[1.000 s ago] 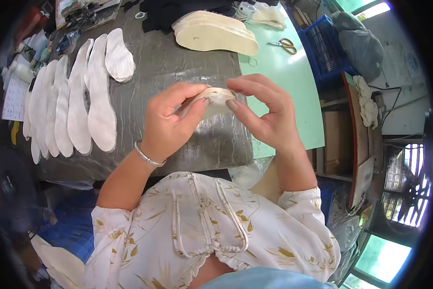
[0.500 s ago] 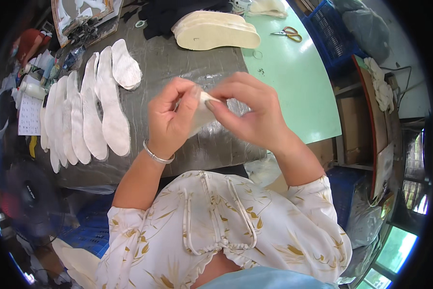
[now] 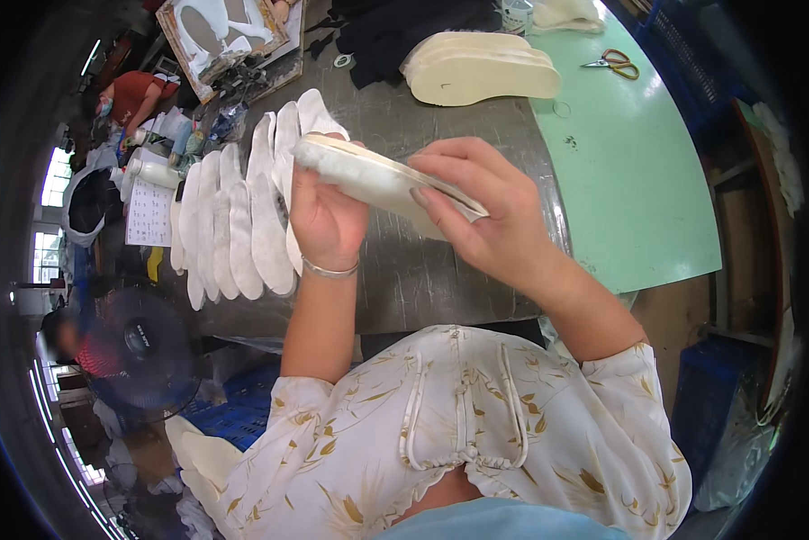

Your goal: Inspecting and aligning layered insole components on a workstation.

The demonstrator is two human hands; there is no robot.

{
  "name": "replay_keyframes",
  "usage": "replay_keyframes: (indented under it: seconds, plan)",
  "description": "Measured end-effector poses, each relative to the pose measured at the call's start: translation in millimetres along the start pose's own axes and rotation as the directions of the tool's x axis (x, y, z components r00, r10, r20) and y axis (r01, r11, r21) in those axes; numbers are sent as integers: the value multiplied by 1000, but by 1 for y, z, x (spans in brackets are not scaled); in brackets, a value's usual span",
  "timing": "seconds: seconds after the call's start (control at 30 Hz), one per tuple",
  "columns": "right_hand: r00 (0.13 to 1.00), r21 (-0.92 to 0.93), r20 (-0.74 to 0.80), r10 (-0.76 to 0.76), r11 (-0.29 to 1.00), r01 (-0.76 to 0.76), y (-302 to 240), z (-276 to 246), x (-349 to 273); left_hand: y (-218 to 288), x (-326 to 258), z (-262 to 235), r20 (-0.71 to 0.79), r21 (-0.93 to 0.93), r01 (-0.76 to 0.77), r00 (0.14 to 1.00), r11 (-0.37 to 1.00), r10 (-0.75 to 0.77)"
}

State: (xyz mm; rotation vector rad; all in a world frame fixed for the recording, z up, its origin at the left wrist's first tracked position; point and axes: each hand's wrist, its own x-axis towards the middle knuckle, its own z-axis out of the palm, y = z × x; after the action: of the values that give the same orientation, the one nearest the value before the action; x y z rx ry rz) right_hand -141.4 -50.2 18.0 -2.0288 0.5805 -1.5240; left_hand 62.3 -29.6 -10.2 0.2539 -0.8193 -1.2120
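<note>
Above the grey table (image 3: 440, 279), left hand (image 3: 328, 211) and right hand (image 3: 485, 211) both clasp a flat, cream foam insole (image 3: 368, 175).

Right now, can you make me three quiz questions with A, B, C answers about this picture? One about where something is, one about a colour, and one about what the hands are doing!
1. Where do the scissors lie?
A. on the green tabletop
B. on the grey work surface
C. in the left hand

2. What colour are the scissors' handles?
A. blue
B. orange and yellow
C. black

3. What are the two hands doing?
A. resting flat on the table
B. each holding a different thing
C. both gripping one pale insole

Answers:
1. A, they sit on the green top, beyond the stack of insoles.
2. B, the loops show orange and yellow.
3. C, the left hand and the right hand each hold part of the same insole, raised above the grey surface.
</note>
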Motion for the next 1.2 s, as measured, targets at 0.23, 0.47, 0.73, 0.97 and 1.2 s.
replay_keyframes:
  seconds: [0.23, 0.47, 0.73, 0.97, 1.2]
  plan:
    - [985, -155, -145, -89, 986, 66, 8, 14, -7, -24, 0, 5, -86, -55, -12, 996, 998, 8]
    - [985, -97, -32, 168, 981, -171, 13, -2, -22, -28, 3, 1, -146, -131, -42, 989, 991, 22]
    - [994, -163, -40, 104, 980, -109, 11, 1, -17, -41, -2, -3, -104, -152, -25, 995, 988, 9]
    - [996, -170, -87, -29, 985, 14, 8, 17, 8, -48, -6, 12, -116, -110, 4, 993, 994, -17]
    - [993, -180, -89, -76, 982, 59, 9, 19, 11, -39, -3, 24, -117, 312, -21, 991, 950, 61]
